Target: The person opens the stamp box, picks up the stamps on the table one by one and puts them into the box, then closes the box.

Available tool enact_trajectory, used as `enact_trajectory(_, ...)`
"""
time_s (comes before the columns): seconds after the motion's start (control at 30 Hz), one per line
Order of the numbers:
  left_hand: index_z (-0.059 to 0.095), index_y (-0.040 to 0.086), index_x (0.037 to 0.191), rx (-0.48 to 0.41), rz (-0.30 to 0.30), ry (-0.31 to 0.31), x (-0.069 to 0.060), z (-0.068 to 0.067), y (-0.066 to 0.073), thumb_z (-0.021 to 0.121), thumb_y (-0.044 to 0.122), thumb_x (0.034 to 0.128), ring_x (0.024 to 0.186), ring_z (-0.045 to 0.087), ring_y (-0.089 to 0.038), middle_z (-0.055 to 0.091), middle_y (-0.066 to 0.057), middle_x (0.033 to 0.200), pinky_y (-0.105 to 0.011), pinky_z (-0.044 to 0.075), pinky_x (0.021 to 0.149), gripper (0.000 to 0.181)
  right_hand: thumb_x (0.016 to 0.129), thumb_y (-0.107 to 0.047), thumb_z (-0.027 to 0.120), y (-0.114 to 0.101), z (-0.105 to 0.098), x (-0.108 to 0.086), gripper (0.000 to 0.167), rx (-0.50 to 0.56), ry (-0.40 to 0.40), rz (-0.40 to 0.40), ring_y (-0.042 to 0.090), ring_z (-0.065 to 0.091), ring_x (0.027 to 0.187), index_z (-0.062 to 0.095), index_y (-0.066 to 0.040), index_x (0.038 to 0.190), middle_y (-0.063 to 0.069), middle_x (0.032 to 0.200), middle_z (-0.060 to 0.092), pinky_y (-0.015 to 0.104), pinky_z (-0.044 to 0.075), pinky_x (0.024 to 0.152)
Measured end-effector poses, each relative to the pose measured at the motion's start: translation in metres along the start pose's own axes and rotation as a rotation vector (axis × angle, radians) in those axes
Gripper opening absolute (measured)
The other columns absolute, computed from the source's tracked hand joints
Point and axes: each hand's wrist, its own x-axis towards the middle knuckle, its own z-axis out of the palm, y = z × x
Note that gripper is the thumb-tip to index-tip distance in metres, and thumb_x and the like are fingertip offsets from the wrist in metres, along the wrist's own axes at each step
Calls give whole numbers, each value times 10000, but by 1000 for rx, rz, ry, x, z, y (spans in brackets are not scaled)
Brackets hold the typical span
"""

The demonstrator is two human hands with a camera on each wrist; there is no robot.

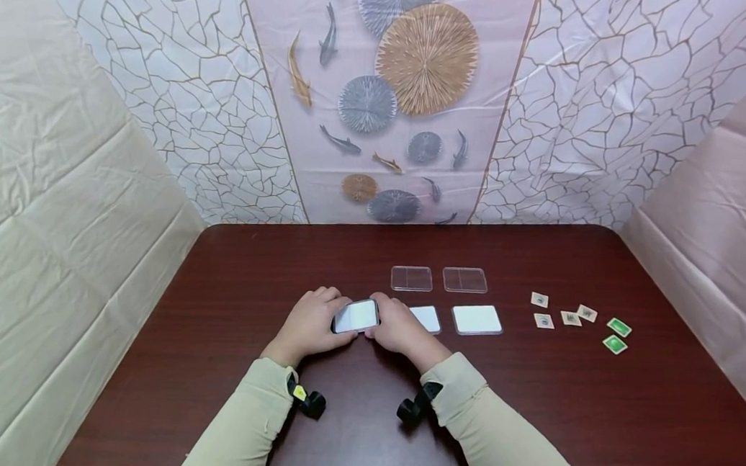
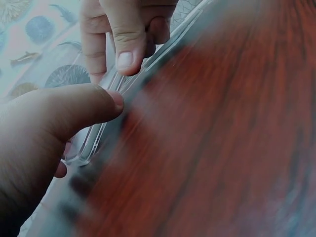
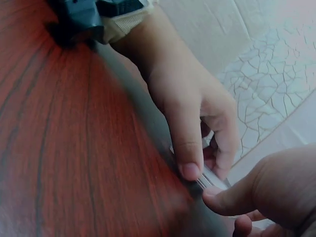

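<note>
In the head view my left hand (image 1: 311, 324) and right hand (image 1: 400, 326) grip a clear, flat plastic case (image 1: 356, 315) with a white insert from its two sides, low over the table. Seen in the left wrist view, the left thumb (image 2: 79, 108) presses one long edge of the case (image 2: 88, 145), near the other hand's thumb. The right wrist view has both thumbs on the rim too; the fingers beneath are partly hidden. Beside the right hand lies a second white-filled case (image 1: 427, 319), partly covered by that hand. A third white-filled case (image 1: 477, 319) is to its right.
Two clear, flat plastic pieces (image 1: 411, 279) (image 1: 464, 280) lie behind the white-filled cases. Farther right, several small stamp-like squares (image 1: 570, 319) and two green ones (image 1: 615, 344) are scattered on the dark wooden table (image 1: 271, 269). Fabric walls enclose its back and sides.
</note>
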Motion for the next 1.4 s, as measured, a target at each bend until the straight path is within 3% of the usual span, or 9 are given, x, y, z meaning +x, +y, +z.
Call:
enact_trajectory(0.43,724,110,1150,4,-18,-7,-1,0,3,741,522,748,898,544,-169,615,8,1028,-362,458,806,576,857,-170,803,-9,1,-4,669,-39,13,16,324,616,1042,495,-7,1428,200,1170,631,447,501,901)
enact_trajectory(0.87,726,101,1117,8,8,43,0,1,1,759,514,741,889,533,-189,603,3,992,-376,457,777,560,830,-219,845,-11,4,-4,697,-43,62,36,356,620,1061,514,-4,1404,229,1179,627,459,500,908)
enact_trajectory(1.4,729,98,1048,27,53,175,0,0,2,783,501,713,869,504,-197,557,14,910,-378,425,758,527,849,-185,825,-5,2,-1,678,12,47,2,308,614,1051,502,-16,1420,205,1194,632,441,499,911)
